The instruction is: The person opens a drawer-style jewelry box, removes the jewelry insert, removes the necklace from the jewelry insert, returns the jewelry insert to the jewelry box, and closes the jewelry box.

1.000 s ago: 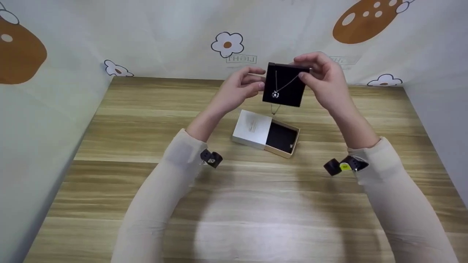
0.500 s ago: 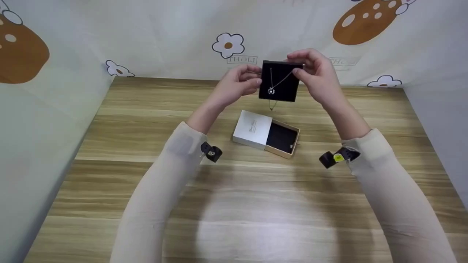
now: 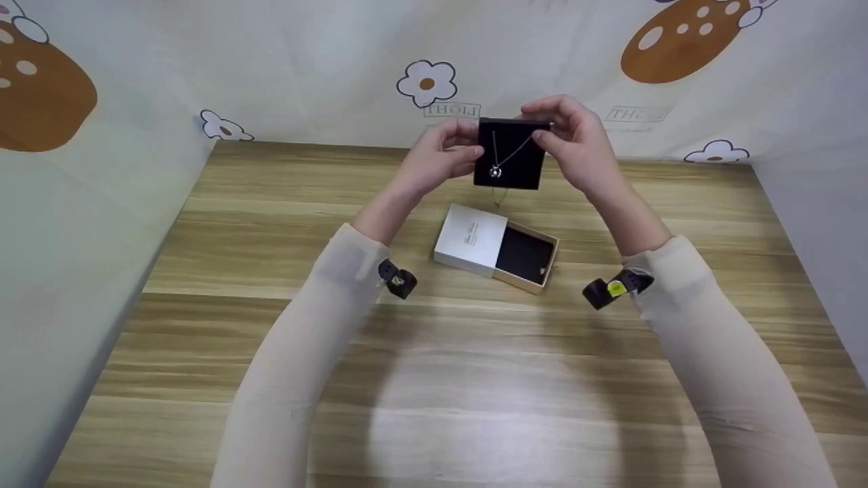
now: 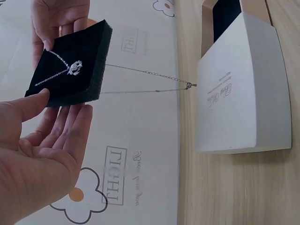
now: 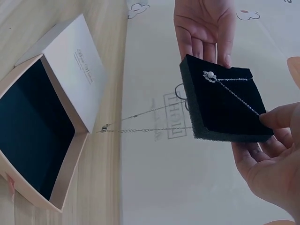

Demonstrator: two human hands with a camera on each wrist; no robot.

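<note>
Both hands hold up a black foam jewelry pad [image 3: 519,163] above the table. A silver necklace [image 4: 74,68] with a flower-like pendant and a pearl-like centre lies across its face; its chain hangs in a loop behind and below, clasp at the bottom. My left hand [image 3: 434,159] pinches the pad's left edge, thumb in front and fingers behind. At the upper right corner my right hand [image 3: 576,146] pinches it, thumb on the front by the chain. Below stands a white sleeve box [image 3: 470,237], its inner tray [image 5: 70,164] with a dark lining slid partly out to the right.
The wood-grain table [image 3: 237,325] runs up to a pale curtain [image 3: 305,74] printed with flowers and mirrored lettering. Small black cameras are strapped at both wrists, over cream sleeves. A small ribbon tab [image 5: 10,183] shows at the tray's end.
Both hands have shifted the pad slightly left, up at first and then a little down. The box has stayed put on the table.
</note>
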